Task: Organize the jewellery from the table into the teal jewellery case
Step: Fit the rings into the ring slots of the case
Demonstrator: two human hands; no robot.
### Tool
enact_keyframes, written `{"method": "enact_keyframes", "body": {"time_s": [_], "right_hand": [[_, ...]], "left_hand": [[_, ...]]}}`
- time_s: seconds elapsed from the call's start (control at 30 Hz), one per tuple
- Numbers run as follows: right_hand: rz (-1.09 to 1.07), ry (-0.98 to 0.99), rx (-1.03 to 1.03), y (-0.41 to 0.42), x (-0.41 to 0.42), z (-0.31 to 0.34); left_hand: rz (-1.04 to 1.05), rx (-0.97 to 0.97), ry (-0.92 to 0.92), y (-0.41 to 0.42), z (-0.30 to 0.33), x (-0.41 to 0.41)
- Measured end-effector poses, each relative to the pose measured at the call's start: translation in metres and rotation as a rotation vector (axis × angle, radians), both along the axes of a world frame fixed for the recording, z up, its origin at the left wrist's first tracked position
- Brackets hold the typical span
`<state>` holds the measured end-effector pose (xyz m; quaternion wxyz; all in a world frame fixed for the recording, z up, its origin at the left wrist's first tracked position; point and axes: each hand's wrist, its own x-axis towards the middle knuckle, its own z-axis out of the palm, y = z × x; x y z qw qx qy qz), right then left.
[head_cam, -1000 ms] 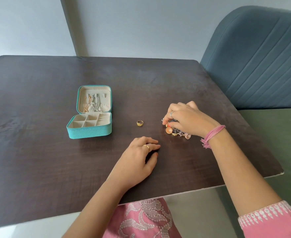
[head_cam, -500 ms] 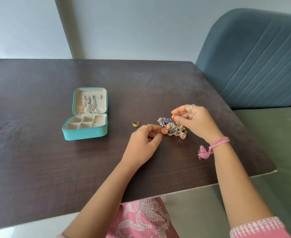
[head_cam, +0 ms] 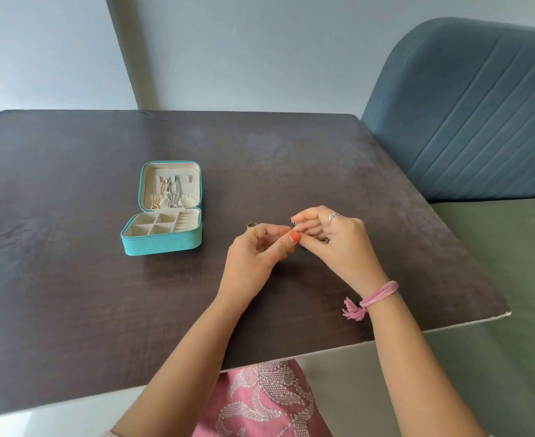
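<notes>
The teal jewellery case (head_cam: 165, 244) lies open left of centre on the dark table (head_cam: 70, 294). Chains hang in its lid and the compartments in its base look empty. A gold ring (head_cam: 250, 225) sits on the table, just behind my left hand (head_cam: 253, 260). My right hand (head_cam: 335, 244) meets the left one, and the fingertips of both pinch a small gold piece (head_cam: 292, 232) between them. The heap of jewellery is almost hidden behind my right hand; only a silver bit (head_cam: 293, 220) shows.
A blue padded chair back (head_cam: 468, 115) and a green seat (head_cam: 496, 247) stand to the right of the table. The table's near edge runs just below my forearms. A pink thread band is on my right wrist.
My left hand rose from the table and joined the right one. Both now pinch one small gold piece lifted from the heap, and my right hand covers the heap.
</notes>
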<state>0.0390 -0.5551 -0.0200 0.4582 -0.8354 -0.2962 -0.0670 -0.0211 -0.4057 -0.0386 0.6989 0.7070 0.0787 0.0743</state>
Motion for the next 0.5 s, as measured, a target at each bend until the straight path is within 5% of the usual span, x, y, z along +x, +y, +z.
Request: {"method": "enact_keyframes", "body": {"time_s": [0.17,0.33,0.5], "right_hand": [[0.047,-0.01,-0.031,0.002,-0.006,-0.006],[-0.067,0.068,0.031,-0.018,-0.004,-0.009],[-0.258,0.05,0.03,-0.049,0.01,-0.016]], "left_hand": [[0.021,0.029,0.038,0.009,-0.004,-0.005],[0.183,0.531,0.001,0.024,-0.005,-0.019],[0.225,0.738,-0.006,0.036,-0.014,-0.02]]}}
